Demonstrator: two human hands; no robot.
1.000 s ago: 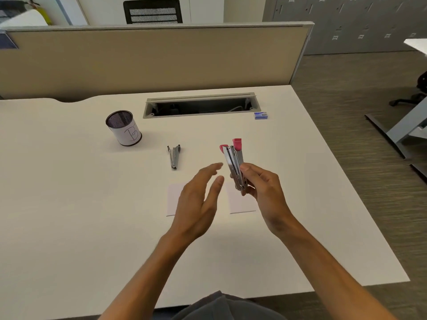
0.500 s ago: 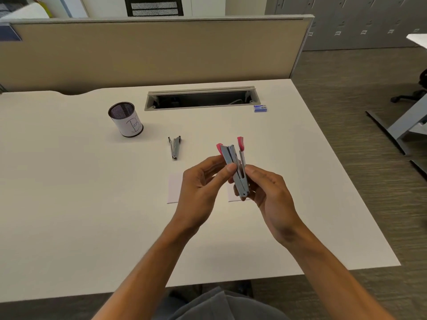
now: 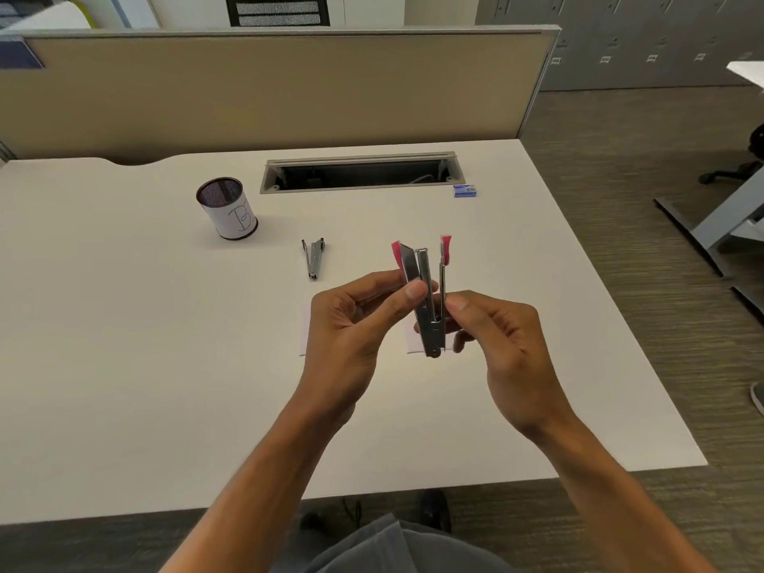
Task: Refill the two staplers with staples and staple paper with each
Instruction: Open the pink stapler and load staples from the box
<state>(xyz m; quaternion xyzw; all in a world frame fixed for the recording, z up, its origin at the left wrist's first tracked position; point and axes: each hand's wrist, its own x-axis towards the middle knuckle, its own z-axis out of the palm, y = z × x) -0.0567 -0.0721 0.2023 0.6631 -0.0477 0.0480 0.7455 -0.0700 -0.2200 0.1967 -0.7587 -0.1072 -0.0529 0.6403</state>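
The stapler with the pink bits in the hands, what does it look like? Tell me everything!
The pink-tipped stapler looks like shiny grey metal with pink plastic ends. It is swung open, its arms spread in a narrow V, tips pointing up and away, hinge at the bottom. It is held in the air above the white desk. The left hand pinches its left arm and the right hand holds its right side. Whether staples are inside cannot be seen.

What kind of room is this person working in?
Most likely an open-plan office. The white desk backs onto a beige partition panel, has a cable tray slot cut into it, and grey lockers line the far wall.
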